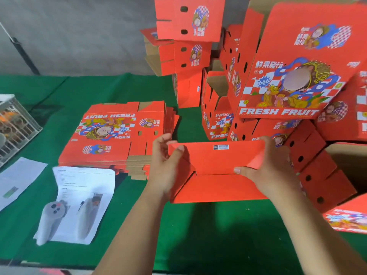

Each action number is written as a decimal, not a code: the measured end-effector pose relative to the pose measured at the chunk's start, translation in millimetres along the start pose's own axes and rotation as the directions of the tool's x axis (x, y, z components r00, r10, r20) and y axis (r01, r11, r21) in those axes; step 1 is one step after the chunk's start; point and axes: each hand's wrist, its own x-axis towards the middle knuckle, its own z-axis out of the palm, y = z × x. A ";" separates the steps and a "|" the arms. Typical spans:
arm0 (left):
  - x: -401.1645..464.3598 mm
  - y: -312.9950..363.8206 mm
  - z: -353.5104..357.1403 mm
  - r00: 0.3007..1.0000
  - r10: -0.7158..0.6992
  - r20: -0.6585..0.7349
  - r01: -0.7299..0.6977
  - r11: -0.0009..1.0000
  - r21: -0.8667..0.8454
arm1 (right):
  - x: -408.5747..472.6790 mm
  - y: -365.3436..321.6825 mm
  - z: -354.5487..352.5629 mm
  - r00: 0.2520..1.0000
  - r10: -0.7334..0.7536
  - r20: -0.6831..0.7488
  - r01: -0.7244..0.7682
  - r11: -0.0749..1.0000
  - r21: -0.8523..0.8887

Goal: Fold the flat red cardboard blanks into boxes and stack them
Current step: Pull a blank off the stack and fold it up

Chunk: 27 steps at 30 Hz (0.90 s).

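Both hands are on one box (216,171), held just above the green table (218,235) with its long axis running left to right between them. The left hand (164,167) grips its left end, thumb curled over the top edge. The right hand (266,165) grips the right end, fingertips pressing the seam where the flaps meet (bottom panel facing up, I judge). Neither hand is nearer; the box spans them evenly. The blanks (119,135) lie up and left of the left hand; the stack (288,76) of folded boxes rises beyond the right hand, so placing looks like a push forward and right.
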 end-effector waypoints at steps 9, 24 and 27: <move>2.3 17.7 -11.5 0.823 -0.567 0.041 0.565 0.824 0.049 | 4.5 9.6 8.0 1.000 0.011 0.006 -0.013 0.893 0.451; -39.4 -55.2 -42.9 0.981 -0.176 -0.086 0.180 0.983 0.046 | -36.6 44.7 27.2 0.940 0.000 0.340 -0.203 0.802 0.562; -47.5 -65.4 -49.8 0.973 -0.211 -0.097 0.222 0.966 0.129 | -57.4 69.0 43.7 0.930 0.034 0.367 -0.249 0.791 0.559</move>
